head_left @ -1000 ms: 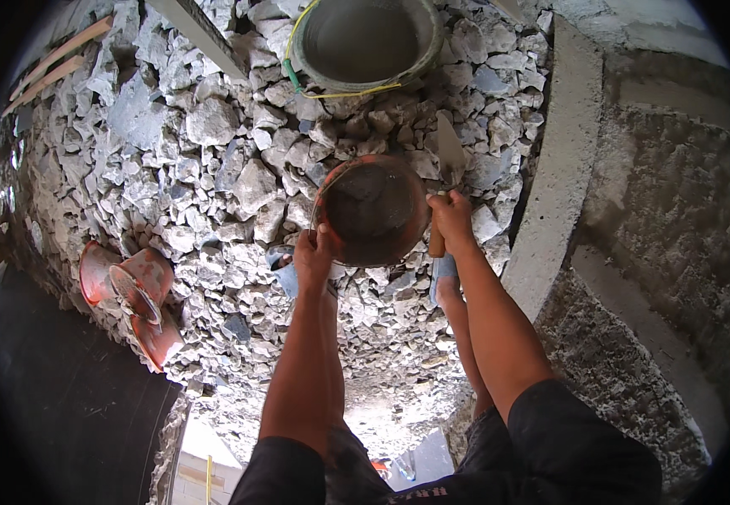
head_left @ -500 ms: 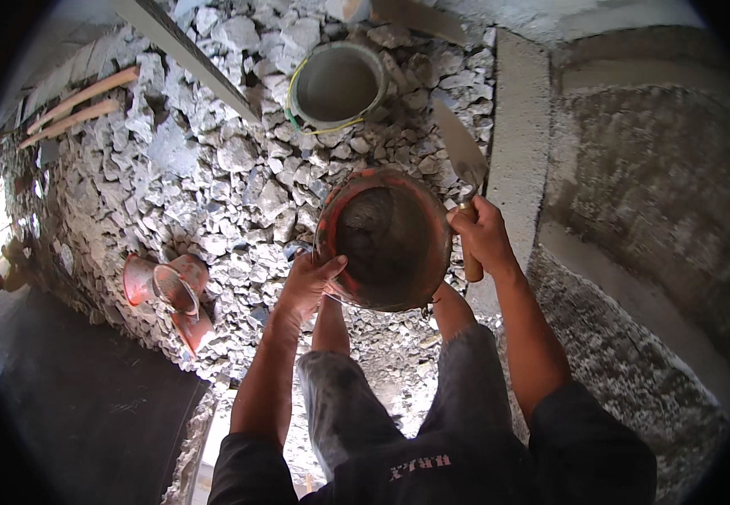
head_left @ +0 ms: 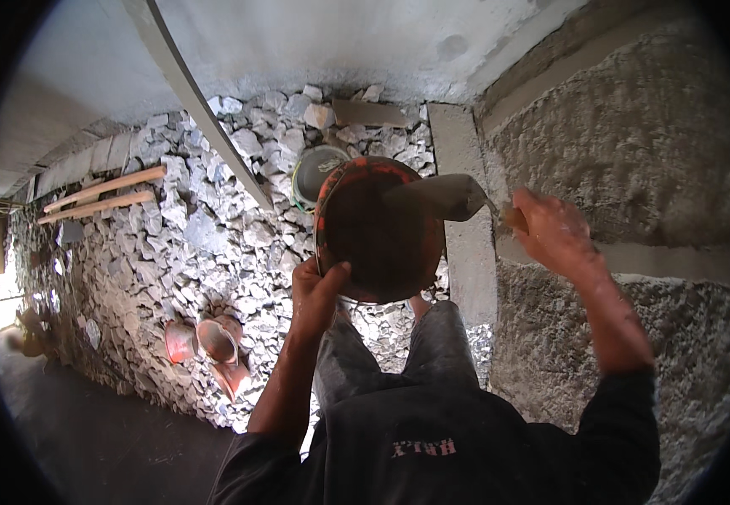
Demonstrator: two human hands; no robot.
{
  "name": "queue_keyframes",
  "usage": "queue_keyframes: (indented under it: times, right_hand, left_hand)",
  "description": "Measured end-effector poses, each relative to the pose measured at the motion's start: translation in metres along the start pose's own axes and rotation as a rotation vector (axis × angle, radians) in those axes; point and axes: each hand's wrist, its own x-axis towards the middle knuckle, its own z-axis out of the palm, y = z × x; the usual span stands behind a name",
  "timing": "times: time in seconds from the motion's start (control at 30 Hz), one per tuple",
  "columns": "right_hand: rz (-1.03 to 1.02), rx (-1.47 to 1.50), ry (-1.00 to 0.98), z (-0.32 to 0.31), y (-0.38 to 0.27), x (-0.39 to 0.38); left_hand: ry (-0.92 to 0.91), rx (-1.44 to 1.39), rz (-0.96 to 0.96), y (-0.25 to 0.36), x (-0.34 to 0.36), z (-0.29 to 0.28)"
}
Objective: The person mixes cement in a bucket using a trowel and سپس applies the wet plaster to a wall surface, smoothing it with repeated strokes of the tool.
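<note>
My left hand (head_left: 319, 295) grips the near left rim of a red-edged bucket (head_left: 321, 231), its thumb over the edge. Dark wet-looking mortar (head_left: 373, 244) lies inside, deep in shadow. In my right hand (head_left: 554, 231), out to the right of the bucket, is the handle of a pointing-type trowel (head_left: 441, 198). Its grey blade reaches left across the bucket's right rim, over the opening. Whether mortar sits on the blade is hard to tell. Behind the bucket, partly covered by it, stands a second bucket (head_left: 298, 189) with grey contents.
Broken stones (head_left: 213, 236) cover the ground. Red cone-like containers (head_left: 218, 341) lie at left, wooden strips (head_left: 104, 194) farther back. A long bar (head_left: 205, 118) slants in from the far wall. At right, a concrete ledge (head_left: 466, 261) borders a rough wall (head_left: 634, 168); a dark surface (head_left: 104, 421) lies lower left.
My right hand has moved right, away from the bucket's rim, and the trowel has swung from pointing away to pointing left over the bucket. The view has tilted toward the far wall.
</note>
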Motion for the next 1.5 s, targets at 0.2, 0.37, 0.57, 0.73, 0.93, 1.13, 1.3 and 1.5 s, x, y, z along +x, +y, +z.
queue_keyframes:
  times: [0.2, 0.37, 0.57, 0.73, 0.93, 1.13, 1.3, 1.5]
  right_hand:
    - [-0.286, -0.633, 0.272, -0.079, -0.023, 0.007]
    - [-0.387, -0.638, -0.073, -0.059, -0.057, 0.028]
    - [-0.262, -0.040, -0.111, 0.001, -0.103, -0.020]
    - [-0.173, 0.162, 0.000, 0.006, -0.097, -0.051]
    - [-0.027, 0.251, 0.160, 0.004, -0.097, -0.063]
    - [0.064, 0.290, 0.189, -0.037, -0.114, -0.075]
    - [0.083, 0.152, 0.207, -0.063, -0.087, -0.088]
    - [-0.064, 0.109, 0.304, -0.092, -0.066, -0.082]
  left_hand:
    - [-0.132, -0.035, 0.000, 0.065, -0.021, 0.005]
    - [-0.122, -0.132, 0.074, 0.090, -0.036, 0.015]
    - [-0.137, -0.026, 0.073, 0.092, -0.051, -0.005]
    - [-0.107, -0.136, 0.076, 0.105, -0.060, -0.013]
    - [-0.102, -0.105, 0.161, 0.121, -0.065, -0.006]
    - [-0.145, -0.011, 0.241, 0.118, -0.042, -0.026]
    - [-0.132, -0.059, 0.195, 0.135, -0.043, 0.013]
    - [0.016, -0.023, 0.318, 0.128, -0.050, 0.005]
